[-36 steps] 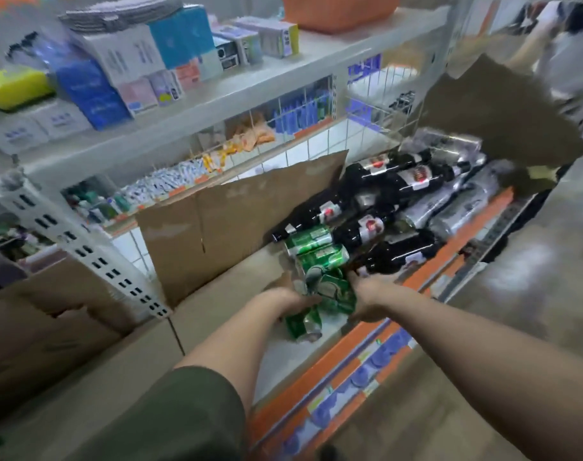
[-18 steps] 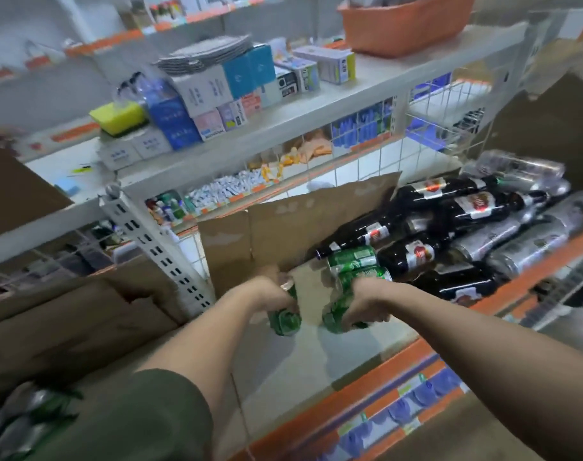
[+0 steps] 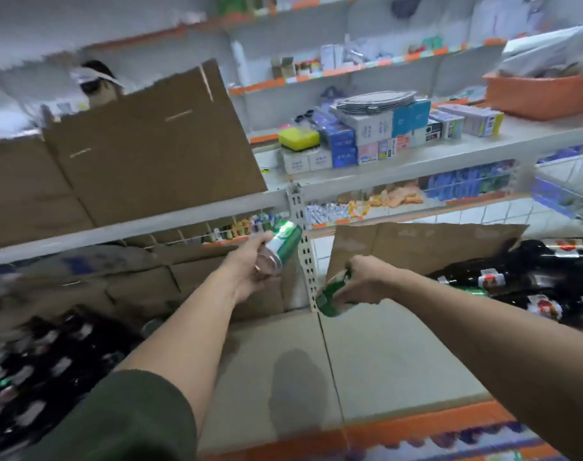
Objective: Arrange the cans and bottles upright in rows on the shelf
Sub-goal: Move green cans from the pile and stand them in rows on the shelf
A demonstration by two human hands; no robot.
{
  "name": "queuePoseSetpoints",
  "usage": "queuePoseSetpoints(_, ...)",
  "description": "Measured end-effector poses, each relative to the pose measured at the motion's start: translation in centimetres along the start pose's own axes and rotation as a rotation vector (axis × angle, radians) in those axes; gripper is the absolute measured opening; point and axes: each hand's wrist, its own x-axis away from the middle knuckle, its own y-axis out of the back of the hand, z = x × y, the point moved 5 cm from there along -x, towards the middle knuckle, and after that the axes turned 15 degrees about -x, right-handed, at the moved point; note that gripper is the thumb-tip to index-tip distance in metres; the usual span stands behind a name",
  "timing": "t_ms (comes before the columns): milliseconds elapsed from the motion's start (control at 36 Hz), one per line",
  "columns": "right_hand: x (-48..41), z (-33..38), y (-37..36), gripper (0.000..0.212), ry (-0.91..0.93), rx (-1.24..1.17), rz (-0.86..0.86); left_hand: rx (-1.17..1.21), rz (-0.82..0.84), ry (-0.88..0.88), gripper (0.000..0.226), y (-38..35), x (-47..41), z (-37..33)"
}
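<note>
My left hand [image 3: 252, 266] grips a green can [image 3: 283, 242], tilted, its silver end toward me, raised above the grey shelf [image 3: 400, 367]. My right hand [image 3: 363, 281] holds another green can [image 3: 331, 296] low over the shelf, also tilted, close to the slotted upright. Dark bottles [image 3: 533, 281] with red-and-white labels lie on their sides in a heap at the right. More dark bottles and cans [image 3: 41, 354] show blurred at the lower left.
A slotted white upright post [image 3: 305, 261] stands between my hands. Brown cardboard [image 3: 416, 247] leans at the shelf's back; a bigger cardboard box [image 3: 144, 148] sits upper left. Boxes and an orange basket [image 3: 542, 94] fill the shelf above. An orange strip [image 3: 366, 440] edges the shelf front.
Both hands have lifted their green cans away from the bottle heap and carried them left. The left can rose highest. The view swung left and up.
</note>
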Motion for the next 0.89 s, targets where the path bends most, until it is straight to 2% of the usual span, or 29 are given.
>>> queuePoseSetpoints(56,0.7,3.4,-1.1,0.048,0.042,0.008,-0.046,0.117,0.032,-0.054,0.038,3.0,1.5,0.0)
queuePoseSetpoints(167,2.2,8.8,-3.9,0.04,0.065,-0.004,-0.083,0.25,0.199,-0.175,0.057,8.0,4.9,1.3)
queuePoseSetpoints(222,2.8,11.0,-5.6,0.039,0.069,-0.015,-0.089,0.229,0.273,-0.217,0.063,10.3,6.7,2.6)
queuePoseSetpoints(278,3.3,13.0,-7.4,0.044,0.081,0.013,-0.093,0.133,0.306,-0.249,0.059,12.7,8.0,4.2)
queuePoseSetpoints(361,3.9,15.6,-10.5,0.049,0.109,0.077,-0.113,-0.061,0.207,-0.28,0.035,16.4,8.8,7.2)
queuePoseSetpoints(389,4.2,16.4,-11.7,0.049,0.117,0.086,-0.115,-0.137,0.135,-0.295,0.037,17.7,8.6,8.5)
queuePoseSetpoints(472,5.3,18.3,-15.5,0.045,0.131,0.101,-0.088,-0.378,-0.092,-0.297,0.079,21.2,7.7,12.7)
queuePoseSetpoints(528,5.8,19.1,-17.9,0.043,0.141,0.097,-0.054,-0.496,-0.196,-0.313,0.09,22.8,7.4,15.3)
queuePoseSetpoints(639,5.8,20.1,-21.9,0.044,0.162,0.14,-0.012,-0.456,-0.145,-0.337,0.082,23.8,7.5,19.7)
queuePoseSetpoints(722,5.3,20.5,-24.2,0.052,0.165,0.151,0.009,-0.515,-0.156,-0.305,0.094,24.4,7.1,21.8)
queuePoseSetpoints(889,3.3,20.1,-28.3,0.061,0.196,0.105,0.093,-0.635,-0.154,-0.252,0.073,24.9,6.4,24.0)
